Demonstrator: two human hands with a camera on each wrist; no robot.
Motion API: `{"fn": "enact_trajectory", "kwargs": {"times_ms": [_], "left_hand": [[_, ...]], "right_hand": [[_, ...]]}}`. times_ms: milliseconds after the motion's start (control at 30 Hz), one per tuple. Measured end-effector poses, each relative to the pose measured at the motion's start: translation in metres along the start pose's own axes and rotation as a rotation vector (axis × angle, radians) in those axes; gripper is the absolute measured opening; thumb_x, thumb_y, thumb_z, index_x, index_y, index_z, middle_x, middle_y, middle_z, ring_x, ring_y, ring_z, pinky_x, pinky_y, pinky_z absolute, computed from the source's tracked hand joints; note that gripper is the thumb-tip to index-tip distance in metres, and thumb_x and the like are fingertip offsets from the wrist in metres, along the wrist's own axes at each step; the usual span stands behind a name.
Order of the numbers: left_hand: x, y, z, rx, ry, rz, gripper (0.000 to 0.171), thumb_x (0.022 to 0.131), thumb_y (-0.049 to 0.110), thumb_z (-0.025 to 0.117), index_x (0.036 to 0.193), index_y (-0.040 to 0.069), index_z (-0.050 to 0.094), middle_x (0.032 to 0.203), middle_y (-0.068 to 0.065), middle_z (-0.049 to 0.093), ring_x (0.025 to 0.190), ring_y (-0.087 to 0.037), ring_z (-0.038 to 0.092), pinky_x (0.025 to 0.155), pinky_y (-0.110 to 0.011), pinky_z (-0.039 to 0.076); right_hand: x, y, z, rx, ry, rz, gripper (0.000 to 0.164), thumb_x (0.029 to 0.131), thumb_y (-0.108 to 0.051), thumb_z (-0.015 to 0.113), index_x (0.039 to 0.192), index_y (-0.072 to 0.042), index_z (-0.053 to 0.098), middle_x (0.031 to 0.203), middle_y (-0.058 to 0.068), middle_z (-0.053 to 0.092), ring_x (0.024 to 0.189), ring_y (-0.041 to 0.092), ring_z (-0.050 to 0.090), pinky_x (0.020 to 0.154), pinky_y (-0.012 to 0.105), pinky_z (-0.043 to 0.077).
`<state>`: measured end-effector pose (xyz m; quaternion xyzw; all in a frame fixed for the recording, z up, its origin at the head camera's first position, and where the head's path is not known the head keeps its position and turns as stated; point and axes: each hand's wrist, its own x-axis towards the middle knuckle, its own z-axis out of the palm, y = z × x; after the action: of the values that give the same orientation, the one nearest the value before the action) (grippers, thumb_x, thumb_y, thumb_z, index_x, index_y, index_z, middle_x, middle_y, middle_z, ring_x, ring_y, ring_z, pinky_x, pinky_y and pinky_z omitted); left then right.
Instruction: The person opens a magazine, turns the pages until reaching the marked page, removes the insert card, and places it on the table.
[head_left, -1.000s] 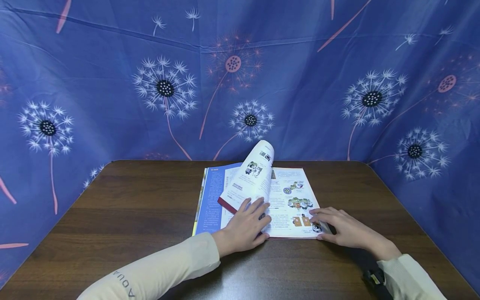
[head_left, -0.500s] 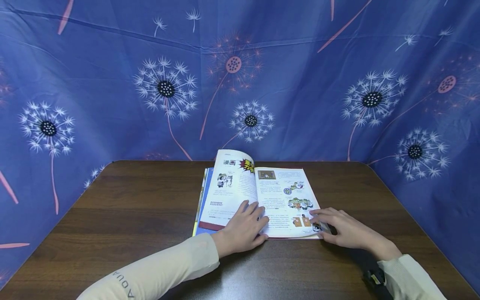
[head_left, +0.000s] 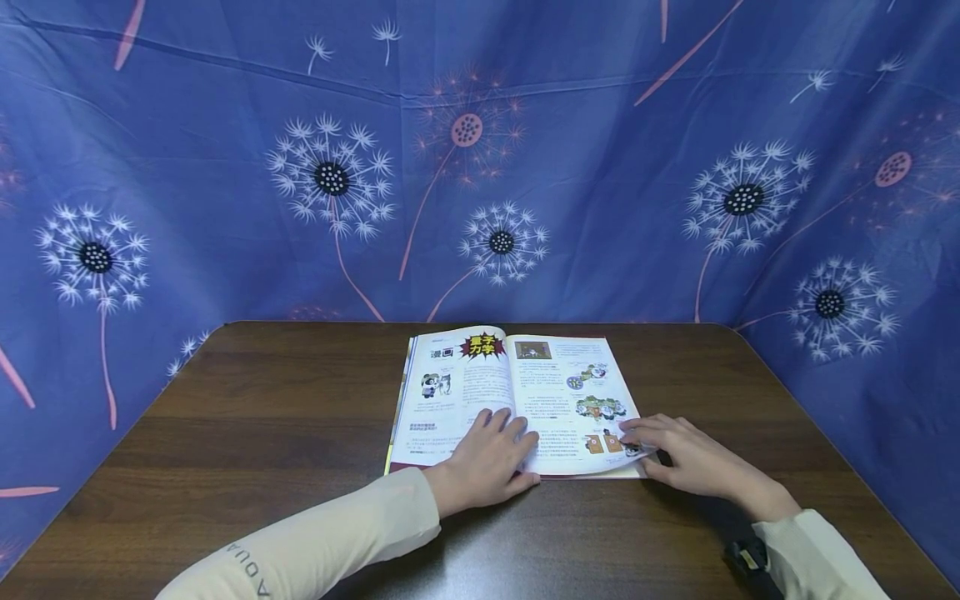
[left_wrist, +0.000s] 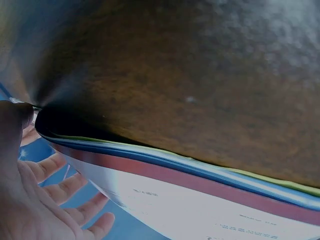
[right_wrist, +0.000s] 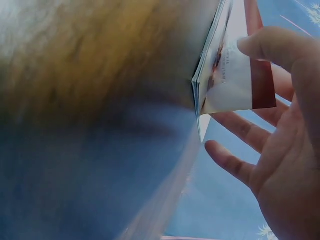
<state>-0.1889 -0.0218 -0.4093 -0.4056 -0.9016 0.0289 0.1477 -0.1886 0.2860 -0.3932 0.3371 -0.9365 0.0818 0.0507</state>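
An open magazine (head_left: 442, 417) with printed text and small cartoons lies in the middle of the table in the head view. My left hand (head_left: 483, 458) rests with spread fingers on its lower part, close to the spine, and covers some of the left page. At the lower right corner, my right hand (head_left: 682, 458) pinches the right page (head_left: 555, 392), which lifts a little there. The right wrist view shows the thumb on the turned-up sheet (right_wrist: 262, 90) with its dark red band, and the other fingers behind it. In the left wrist view, the stacked page edges (left_wrist: 200, 170) run beside the left hand (left_wrist: 45, 200).
The brown wooden table (head_left: 285, 392) extends on both sides of the magazine. Behind it hangs a blue cloth (head_left: 600, 167) with a dandelion pattern. A small black device (head_left: 746, 554) sits at the right wrist by the sleeve.
The curled page has swung over to the left and now lies flat on the left side, covering the blue page. The right page corner has risen slightly at my right fingers; both hands stay in place.
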Motion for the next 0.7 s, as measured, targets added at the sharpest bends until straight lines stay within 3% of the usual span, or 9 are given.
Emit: {"fn": "enact_trajectory", "kwargs": {"times_ms": [200, 467, 700], "left_hand": [[0.0011, 0.0025, 0.0006, 0.018, -0.016, -0.015, 0.053, 0.086, 0.06, 0.044, 0.115, 0.016, 0.053, 0.113, -0.004, 0.055, 0.111, -0.028, 0.049, 0.091, -0.043, 0.037], [0.0039, 0.006, 0.0005, 0.061, -0.014, -0.026, 0.055, 0.085, 0.062, 0.043, 0.11, 0.015, 0.055, 0.107, -0.004, 0.056, 0.106, -0.027, 0.051, 0.089, -0.043, 0.037], [0.0066, 0.0084, -0.0006, 0.107, 0.0, -0.033, 0.055, 0.084, 0.064, 0.043, 0.105, 0.015, 0.056, 0.1, -0.002, 0.057, 0.099, -0.026, 0.052, 0.086, -0.041, 0.037]], "right_hand": [[0.0014, 0.0015, 0.0011, -0.025, 0.036, 0.011, 0.029, 0.077, -0.014, 0.068, 0.106, -0.013, 0.066, 0.111, 0.004, 0.064, 0.102, 0.024, 0.058, 0.077, 0.043, 0.044], [0.0034, 0.0033, 0.002, -0.037, 0.156, -0.016, 0.025, 0.078, -0.016, 0.069, 0.103, -0.015, 0.068, 0.105, -0.001, 0.066, 0.095, 0.018, 0.061, 0.075, 0.042, 0.045], [0.0051, 0.0025, -0.0012, -0.039, 0.187, -0.008, 0.025, 0.078, -0.016, 0.069, 0.103, -0.013, 0.068, 0.104, 0.0, 0.067, 0.095, 0.02, 0.061, 0.077, 0.044, 0.045]]}}
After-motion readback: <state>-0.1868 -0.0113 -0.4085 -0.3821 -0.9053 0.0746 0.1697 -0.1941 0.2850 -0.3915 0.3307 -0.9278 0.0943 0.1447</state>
